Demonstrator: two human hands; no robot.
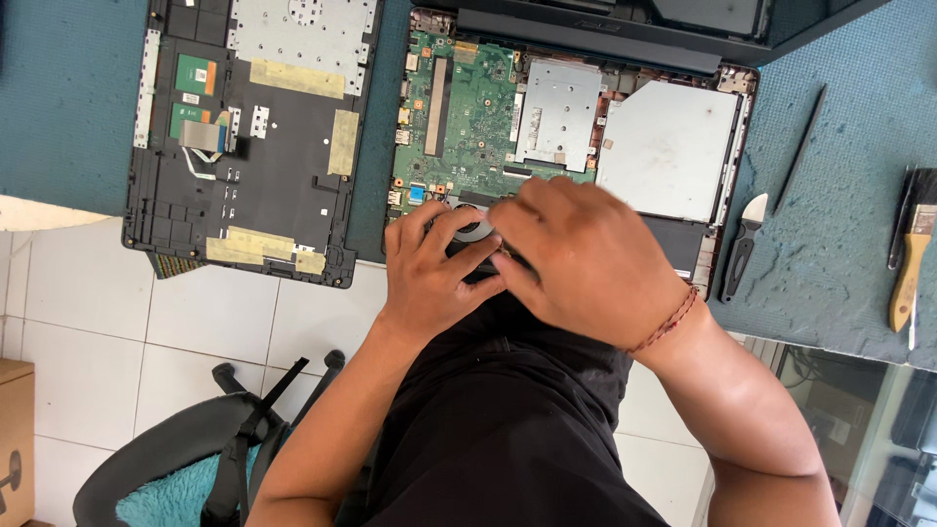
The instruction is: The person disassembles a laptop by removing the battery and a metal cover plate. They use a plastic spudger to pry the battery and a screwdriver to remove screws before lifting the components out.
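Your left hand [434,268] gripped a dark round fan [472,237] at the near edge of the opened laptop [727,195], fingers curled around it. Your right hand [581,259] lay over the fan's right side, fingers bent on it; whether it pinched anything could not be told. Beyond the hands sat the green board [468,107] and a silver drive [669,146]. The removed cover [264,166] lay left. A knife [744,244] and brush [913,259] lay right on the mat [839,146].
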